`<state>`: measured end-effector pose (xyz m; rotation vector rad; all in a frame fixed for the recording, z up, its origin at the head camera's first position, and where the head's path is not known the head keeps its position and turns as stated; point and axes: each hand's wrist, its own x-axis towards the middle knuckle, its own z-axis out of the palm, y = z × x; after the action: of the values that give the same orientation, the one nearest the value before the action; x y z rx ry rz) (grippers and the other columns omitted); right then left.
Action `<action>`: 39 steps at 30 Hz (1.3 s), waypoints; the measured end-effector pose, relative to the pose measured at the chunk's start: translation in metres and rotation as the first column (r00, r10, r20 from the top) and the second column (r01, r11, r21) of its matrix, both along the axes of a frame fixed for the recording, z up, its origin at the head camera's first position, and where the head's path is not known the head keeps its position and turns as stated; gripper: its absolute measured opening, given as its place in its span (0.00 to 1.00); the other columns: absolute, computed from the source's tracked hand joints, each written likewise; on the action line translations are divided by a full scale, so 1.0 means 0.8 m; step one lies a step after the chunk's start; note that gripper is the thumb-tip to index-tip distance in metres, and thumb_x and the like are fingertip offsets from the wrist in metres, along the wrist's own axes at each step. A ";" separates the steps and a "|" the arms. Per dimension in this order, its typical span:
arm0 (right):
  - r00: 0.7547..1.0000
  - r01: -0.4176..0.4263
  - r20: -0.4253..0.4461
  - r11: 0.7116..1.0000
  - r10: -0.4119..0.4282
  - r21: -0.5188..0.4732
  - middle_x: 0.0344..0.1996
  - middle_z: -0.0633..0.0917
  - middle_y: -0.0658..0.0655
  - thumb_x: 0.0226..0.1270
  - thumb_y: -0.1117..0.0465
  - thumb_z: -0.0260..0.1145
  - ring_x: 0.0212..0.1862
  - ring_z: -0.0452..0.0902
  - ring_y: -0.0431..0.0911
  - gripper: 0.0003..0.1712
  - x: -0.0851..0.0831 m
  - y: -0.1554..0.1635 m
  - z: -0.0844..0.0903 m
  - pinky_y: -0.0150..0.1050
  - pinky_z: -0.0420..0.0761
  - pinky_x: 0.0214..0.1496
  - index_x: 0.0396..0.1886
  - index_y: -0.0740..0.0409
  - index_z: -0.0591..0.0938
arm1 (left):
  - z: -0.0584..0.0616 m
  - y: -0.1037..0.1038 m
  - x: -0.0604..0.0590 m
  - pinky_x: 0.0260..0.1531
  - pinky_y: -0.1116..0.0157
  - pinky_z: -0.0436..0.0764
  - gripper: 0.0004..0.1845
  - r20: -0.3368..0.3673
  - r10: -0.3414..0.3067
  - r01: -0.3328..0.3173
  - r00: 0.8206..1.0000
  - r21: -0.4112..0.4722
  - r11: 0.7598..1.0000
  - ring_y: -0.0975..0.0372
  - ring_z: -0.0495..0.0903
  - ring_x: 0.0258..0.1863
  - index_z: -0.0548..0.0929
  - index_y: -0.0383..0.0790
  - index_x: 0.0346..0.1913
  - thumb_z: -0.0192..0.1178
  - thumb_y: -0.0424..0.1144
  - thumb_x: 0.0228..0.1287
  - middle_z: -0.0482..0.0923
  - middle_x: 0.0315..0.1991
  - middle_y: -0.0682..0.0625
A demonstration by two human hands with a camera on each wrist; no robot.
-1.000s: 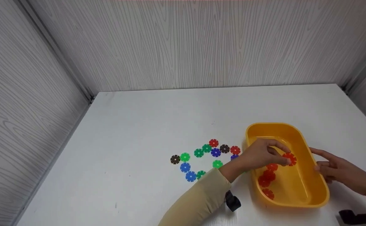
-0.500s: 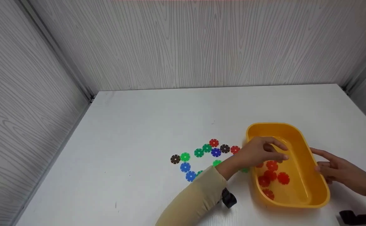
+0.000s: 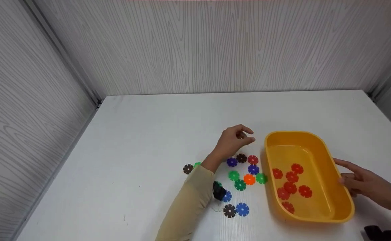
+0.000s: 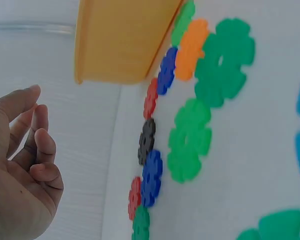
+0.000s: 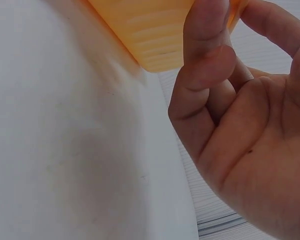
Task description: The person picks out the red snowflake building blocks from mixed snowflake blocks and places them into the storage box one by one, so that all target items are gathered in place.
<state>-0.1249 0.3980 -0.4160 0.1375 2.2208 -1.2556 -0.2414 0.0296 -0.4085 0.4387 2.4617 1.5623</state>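
Above the scattered discs (image 3: 240,172), the left hand (image 3: 231,142) hovers loose-fingered, empty; the right hand (image 3: 359,183) seemingly steadies the yellow tray (image 3: 342,187).

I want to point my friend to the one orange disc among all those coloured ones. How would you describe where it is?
Start at the yellow tub on the right of the white table. Just off its left wall lies a cluster of flower-shaped discs; the orange disc sits there between a dark green disc and a lighter green disc. It is the only orange one.
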 end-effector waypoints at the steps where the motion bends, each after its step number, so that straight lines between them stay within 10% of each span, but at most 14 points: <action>1: 1.000 0.006 0.007 1.000 -0.006 0.002 0.35 0.83 0.50 0.72 0.42 0.54 0.30 0.74 0.48 0.50 0.000 0.000 0.001 0.35 0.76 0.38 0.77 0.58 0.36 | -0.002 -0.004 -0.003 0.38 0.71 0.82 0.13 0.006 0.016 -0.016 1.000 -0.011 1.000 0.64 0.74 0.33 0.82 0.51 0.48 0.65 0.48 0.62 0.78 0.35 0.56; 8: 1.000 -0.012 -0.007 1.000 0.012 -0.002 0.33 0.82 0.50 0.74 0.43 0.52 0.30 0.73 0.48 0.49 0.002 -0.001 0.001 0.35 0.75 0.37 0.77 0.60 0.36 | -0.012 -0.023 -0.017 0.39 0.69 0.81 0.18 0.021 0.058 -0.054 0.998 -0.142 0.988 0.62 0.75 0.35 0.81 0.48 0.52 0.65 0.49 0.61 0.78 0.38 0.53; 22: 0.999 -0.023 -0.039 1.000 0.024 0.009 0.42 0.85 0.50 0.73 0.43 0.53 0.32 0.76 0.49 0.48 0.003 -0.003 0.005 0.35 0.77 0.39 0.77 0.59 0.37 | -0.024 -0.057 -0.027 0.46 0.63 0.81 0.21 0.077 -0.044 0.071 0.996 -0.392 0.917 0.60 0.77 0.39 0.81 0.51 0.53 0.68 0.49 0.57 0.80 0.44 0.52; 39: 0.998 -0.038 -0.052 0.999 0.038 0.001 0.37 0.83 0.52 0.74 0.44 0.52 0.31 0.75 0.48 0.48 0.002 -0.003 0.005 0.35 0.76 0.37 0.77 0.60 0.37 | -0.026 -0.066 -0.028 0.51 0.61 0.81 0.17 0.162 -0.046 0.110 0.986 -0.413 0.904 0.60 0.77 0.42 0.85 0.51 0.48 0.71 0.43 0.54 0.80 0.45 0.53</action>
<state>-0.1234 0.3955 -0.4119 0.0626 2.2562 -1.2522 -0.2640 -0.0233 -0.4294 0.3274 2.5292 0.9494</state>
